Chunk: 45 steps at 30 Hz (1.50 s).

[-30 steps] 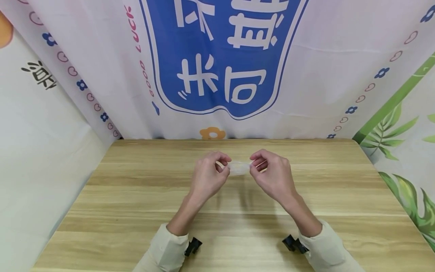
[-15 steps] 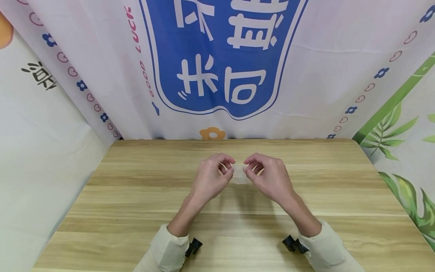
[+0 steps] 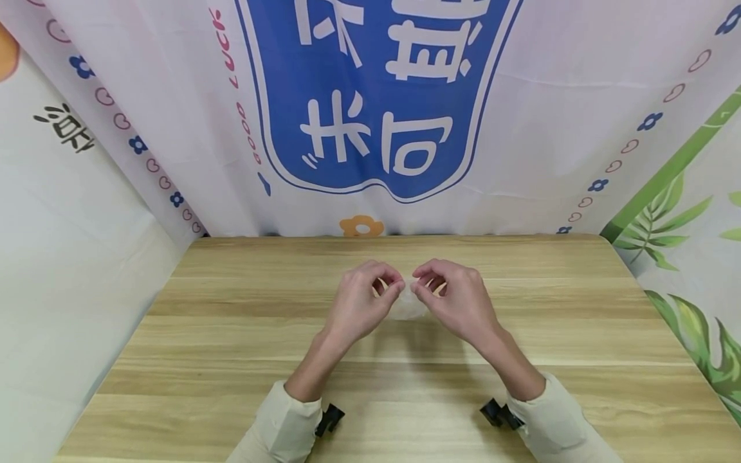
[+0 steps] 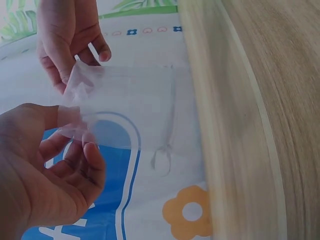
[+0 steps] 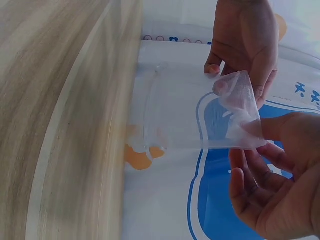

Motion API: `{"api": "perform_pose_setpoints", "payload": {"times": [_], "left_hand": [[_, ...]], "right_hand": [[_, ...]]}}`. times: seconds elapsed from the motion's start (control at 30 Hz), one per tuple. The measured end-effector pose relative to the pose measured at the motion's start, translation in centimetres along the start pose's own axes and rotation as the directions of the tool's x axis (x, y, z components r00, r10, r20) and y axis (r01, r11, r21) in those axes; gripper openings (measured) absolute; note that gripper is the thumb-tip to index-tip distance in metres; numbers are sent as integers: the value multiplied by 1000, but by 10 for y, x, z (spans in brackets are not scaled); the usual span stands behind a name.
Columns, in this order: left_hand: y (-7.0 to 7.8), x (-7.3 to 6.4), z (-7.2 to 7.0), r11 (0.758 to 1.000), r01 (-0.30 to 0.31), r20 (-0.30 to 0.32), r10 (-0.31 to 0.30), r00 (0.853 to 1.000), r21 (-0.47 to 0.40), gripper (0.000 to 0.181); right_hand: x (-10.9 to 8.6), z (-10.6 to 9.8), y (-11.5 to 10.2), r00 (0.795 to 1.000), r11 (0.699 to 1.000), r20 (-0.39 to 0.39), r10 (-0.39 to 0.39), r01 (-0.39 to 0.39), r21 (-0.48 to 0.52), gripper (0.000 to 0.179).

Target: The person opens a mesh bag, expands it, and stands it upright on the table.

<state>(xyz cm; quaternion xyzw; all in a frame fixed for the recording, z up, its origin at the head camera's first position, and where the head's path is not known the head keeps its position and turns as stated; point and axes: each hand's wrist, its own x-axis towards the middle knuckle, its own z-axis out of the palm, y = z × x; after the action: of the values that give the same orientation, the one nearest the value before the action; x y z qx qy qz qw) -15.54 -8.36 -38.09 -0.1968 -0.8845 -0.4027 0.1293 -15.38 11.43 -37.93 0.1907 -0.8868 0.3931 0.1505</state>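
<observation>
A small translucent white drawstring pouch hangs above the table between two hands. The left hand pinches one corner of its upper edge between thumb and fingers. Opposite it, the right hand grips the other corner the same way, fingertips close to the left ones. In the left wrist view the pouch looks thin and flat, bunched near the fingers. A thin string loop dangles at the end away from the hands. The right wrist view shows a thumb pressing through the sheer fabric.
A wood-grain table spreads beneath both hands. Behind it hangs a white printed curtain with a blue panel. Black wrist mounts sit at the cuffs of the light sleeves.
Both hands have drawn closer together. The pouch, earlier stretched in a narrow strip between them, now hangs lower beneath the fingertips.
</observation>
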Motion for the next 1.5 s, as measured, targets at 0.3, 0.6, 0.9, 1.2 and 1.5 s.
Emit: {"api": "perform_pose_setpoints", "payload": {"times": [0.3, 0.6, 0.9, 1.2, 1.5], "left_hand": [[1, 1, -1, 1000, -9, -26, 9, 1000, -3, 8], [1, 0, -1, 1000, -7, -40, 6, 999, -4, 7], [0, 1, -1, 999, 25, -55, -27, 998, -24, 4], [2, 1, 2, 1000, 13, -161, -13, 987, -5, 4], [2, 0, 3, 1000, -2, -183, 0, 983, -14, 2]], "right_hand": [[0, 1, -1, 1000, 999, -23, -10, 11, 37, 14], [0, 1, -3, 999, 999, -51, -14, 15, 31, 16], [-1, 0, -5, 998, 999, -41, 37, -36, 27, 26], [-3, 1, -7, 986, 985, 29, 167, -167, 29, 53], [-2, 2, -6, 986, 983, 33, 163, -165, 81, 40]]}}
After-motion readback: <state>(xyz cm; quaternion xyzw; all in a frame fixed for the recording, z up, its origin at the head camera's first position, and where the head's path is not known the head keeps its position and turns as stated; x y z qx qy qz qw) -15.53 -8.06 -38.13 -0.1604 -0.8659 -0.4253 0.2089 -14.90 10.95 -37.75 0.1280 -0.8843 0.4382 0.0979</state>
